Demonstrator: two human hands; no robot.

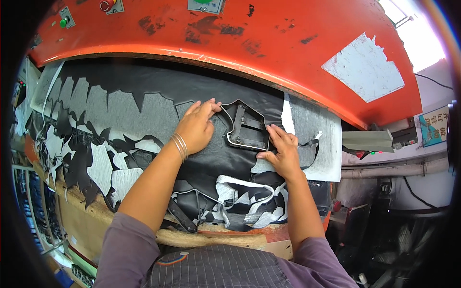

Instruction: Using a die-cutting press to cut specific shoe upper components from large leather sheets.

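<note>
A steel cutting die (pixel 251 127) with an angular outline and inner cross-bars lies on a sheet of black leather-like material (pixel 211 163). My left hand (pixel 198 126) has its fingertips on the die's upper left corner, with bracelets at the wrist. At the die's right side, my right hand (pixel 284 150) grips the edge, thumb near the lower corner and fingers along the rim. The sheet's far left border is jagged from cut-outs, with the grey cutting board (pixel 129 113) showing there.
A red press beam (pixel 269 43) with buttons spans the far side. Black and white offcuts (pixel 101 168) heap at the left, and curled scraps (pixel 249 197) lie along the near edge. Another die (pixel 182 213) rests there. A pale board (pixel 326 153) extends right, beside a pipe (pixel 394 170).
</note>
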